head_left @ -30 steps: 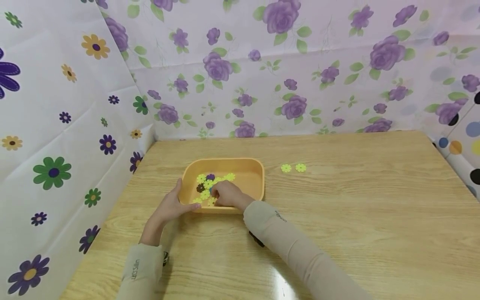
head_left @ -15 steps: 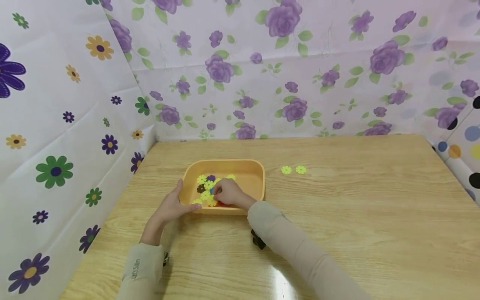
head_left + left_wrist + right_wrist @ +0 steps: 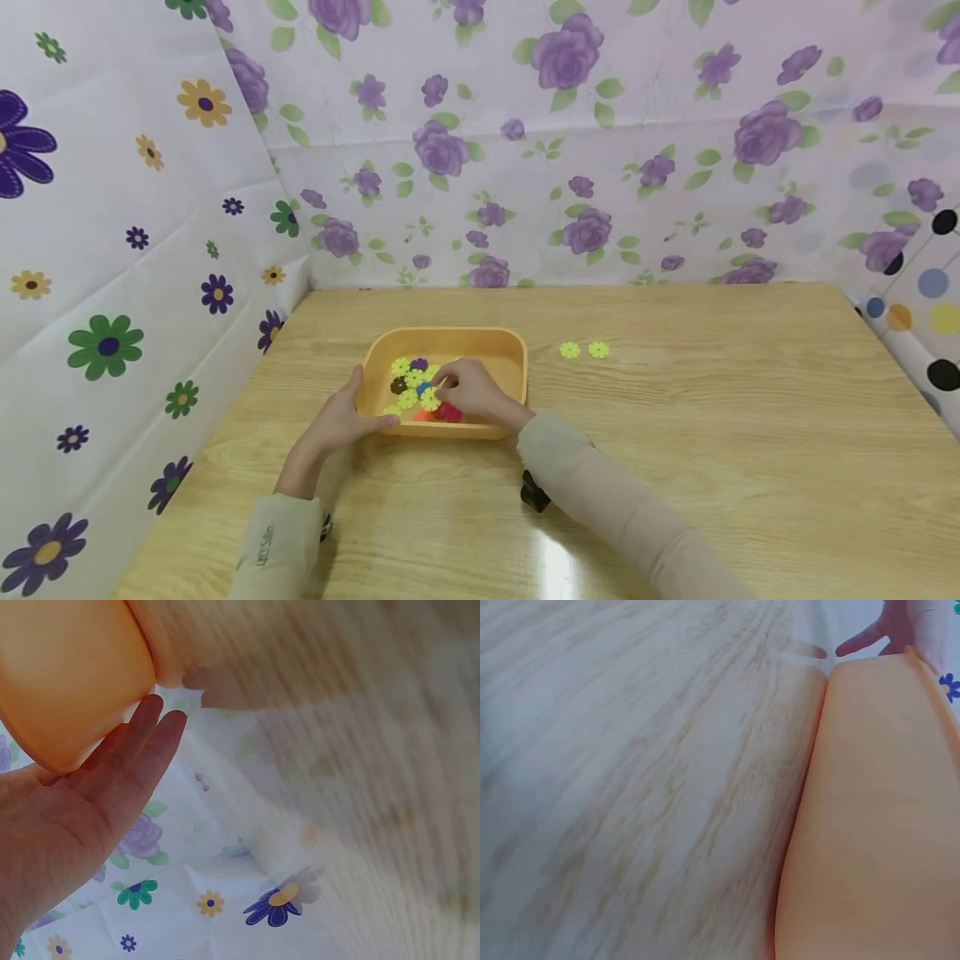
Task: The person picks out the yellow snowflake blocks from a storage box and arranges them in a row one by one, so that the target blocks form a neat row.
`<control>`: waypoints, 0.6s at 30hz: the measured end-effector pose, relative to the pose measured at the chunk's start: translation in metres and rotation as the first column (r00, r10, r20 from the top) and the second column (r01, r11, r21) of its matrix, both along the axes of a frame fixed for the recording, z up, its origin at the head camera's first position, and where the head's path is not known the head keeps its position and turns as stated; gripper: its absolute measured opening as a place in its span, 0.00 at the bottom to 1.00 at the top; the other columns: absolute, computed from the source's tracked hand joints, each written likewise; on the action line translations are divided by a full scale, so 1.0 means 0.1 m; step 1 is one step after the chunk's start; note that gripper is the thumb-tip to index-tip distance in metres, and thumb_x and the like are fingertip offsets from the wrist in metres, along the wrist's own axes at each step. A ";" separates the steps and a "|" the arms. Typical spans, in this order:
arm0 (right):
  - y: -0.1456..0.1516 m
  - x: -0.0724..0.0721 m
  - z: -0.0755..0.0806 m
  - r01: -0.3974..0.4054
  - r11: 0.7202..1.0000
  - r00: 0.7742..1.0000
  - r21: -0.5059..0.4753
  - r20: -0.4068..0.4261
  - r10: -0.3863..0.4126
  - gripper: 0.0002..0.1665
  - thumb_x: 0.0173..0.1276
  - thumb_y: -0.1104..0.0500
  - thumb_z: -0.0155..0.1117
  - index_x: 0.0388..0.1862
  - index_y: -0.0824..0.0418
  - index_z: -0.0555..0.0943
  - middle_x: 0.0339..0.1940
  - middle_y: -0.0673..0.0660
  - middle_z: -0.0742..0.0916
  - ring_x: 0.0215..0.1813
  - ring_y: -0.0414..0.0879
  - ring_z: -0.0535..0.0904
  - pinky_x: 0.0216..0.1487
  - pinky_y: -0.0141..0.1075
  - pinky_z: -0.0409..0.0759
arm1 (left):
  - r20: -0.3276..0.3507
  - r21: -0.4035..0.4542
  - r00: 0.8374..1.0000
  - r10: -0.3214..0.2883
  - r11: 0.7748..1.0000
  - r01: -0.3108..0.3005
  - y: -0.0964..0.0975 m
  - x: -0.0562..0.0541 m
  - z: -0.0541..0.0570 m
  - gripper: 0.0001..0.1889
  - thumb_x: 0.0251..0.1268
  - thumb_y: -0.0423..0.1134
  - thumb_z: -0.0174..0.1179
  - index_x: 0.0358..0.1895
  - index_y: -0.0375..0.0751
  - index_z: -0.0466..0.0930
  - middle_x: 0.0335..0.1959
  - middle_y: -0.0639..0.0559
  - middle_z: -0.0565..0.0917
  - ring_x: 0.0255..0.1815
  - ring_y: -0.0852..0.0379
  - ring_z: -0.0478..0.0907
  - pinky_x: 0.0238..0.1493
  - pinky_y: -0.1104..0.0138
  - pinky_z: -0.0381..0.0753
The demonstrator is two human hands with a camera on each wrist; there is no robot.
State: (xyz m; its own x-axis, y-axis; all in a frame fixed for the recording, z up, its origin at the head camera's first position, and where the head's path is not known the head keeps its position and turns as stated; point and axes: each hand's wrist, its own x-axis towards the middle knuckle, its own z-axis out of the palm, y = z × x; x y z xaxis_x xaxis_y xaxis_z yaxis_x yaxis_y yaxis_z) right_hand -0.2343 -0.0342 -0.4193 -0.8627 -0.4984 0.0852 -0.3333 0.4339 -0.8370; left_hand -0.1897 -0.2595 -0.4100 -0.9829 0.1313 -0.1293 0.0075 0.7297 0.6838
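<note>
A shallow orange plastic tray stands on the table, left of the middle. My left hand holds its near left corner, thumb over the front rim; in the left wrist view the fingers lie nearly straight against the outer wall. Inside, my right hand pinches a yellow snowflake disc between thumb and fingertips. Around it lie several yellow discs, a purple disc, a dark brown disc, a blue disc and red pieces. The right wrist view shows the tray's outer wall, with the right hand out of sight.
Two yellow snowflake discs lie side by side on the wooden table, right of the tray. Flowered cloth rises behind the table, and another patterned cloth closes its left side.
My right hand has lifted slightly and shifted right, bringing the pinched yellow disc along and uncovering red pieces beneath. The left hand keeps its place on the tray. The head view has tilted a little.
</note>
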 end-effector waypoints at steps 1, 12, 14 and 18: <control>0.02 0.00 0.01 -0.002 1.000 1.000 -0.011 0.001 0.002 0.08 0.60 0.66 0.62 0.38 0.66 0.82 0.27 0.53 0.84 0.29 0.40 0.77 0.32 0.30 0.75 | -0.002 0.002 1.000 -0.001 1.000 0.001 0.00 0.00 0.00 0.59 0.48 0.49 0.69 0.69 0.29 0.31 0.69 0.29 0.45 0.65 0.36 0.56 0.62 0.48 0.56; 0.16 0.04 0.09 -0.020 0.999 1.000 -0.044 0.001 0.020 0.08 0.61 0.66 0.60 0.39 0.66 0.82 0.28 0.54 0.84 0.30 0.43 0.78 0.31 0.30 0.75 | -0.014 0.013 1.000 -0.005 1.000 0.005 0.00 0.01 0.00 0.58 0.49 0.47 0.68 0.69 0.27 0.32 0.69 0.29 0.44 0.66 0.35 0.52 0.63 0.49 0.53; 0.18 0.04 0.08 -0.022 0.999 1.000 -0.045 -0.010 0.021 0.08 0.61 0.66 0.61 0.39 0.67 0.82 0.27 0.54 0.84 0.30 0.45 0.78 0.30 0.29 0.74 | -0.013 0.013 1.000 -0.007 1.000 0.007 0.01 0.02 0.00 0.58 0.49 0.47 0.68 0.69 0.27 0.32 0.69 0.29 0.44 0.66 0.35 0.52 0.63 0.49 0.53; 0.23 0.05 0.09 -0.017 0.998 1.000 -0.064 0.006 0.017 0.09 0.61 0.66 0.61 0.40 0.67 0.82 0.26 0.55 0.84 0.31 0.52 0.80 0.28 0.30 0.74 | -0.005 0.011 1.000 -0.009 1.000 0.009 0.00 0.02 0.01 0.58 0.49 0.48 0.68 0.69 0.28 0.31 0.69 0.29 0.43 0.66 0.35 0.53 0.63 0.49 0.54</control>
State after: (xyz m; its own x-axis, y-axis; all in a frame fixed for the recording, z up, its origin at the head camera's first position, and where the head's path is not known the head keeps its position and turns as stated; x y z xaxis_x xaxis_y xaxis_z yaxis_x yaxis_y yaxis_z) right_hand -0.2294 -0.0109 -0.4107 -0.8548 -0.5067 0.1121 -0.3348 0.3733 -0.8652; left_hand -0.1879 -0.2597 -0.4093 -0.9823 0.1412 -0.1230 0.0171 0.7217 0.6920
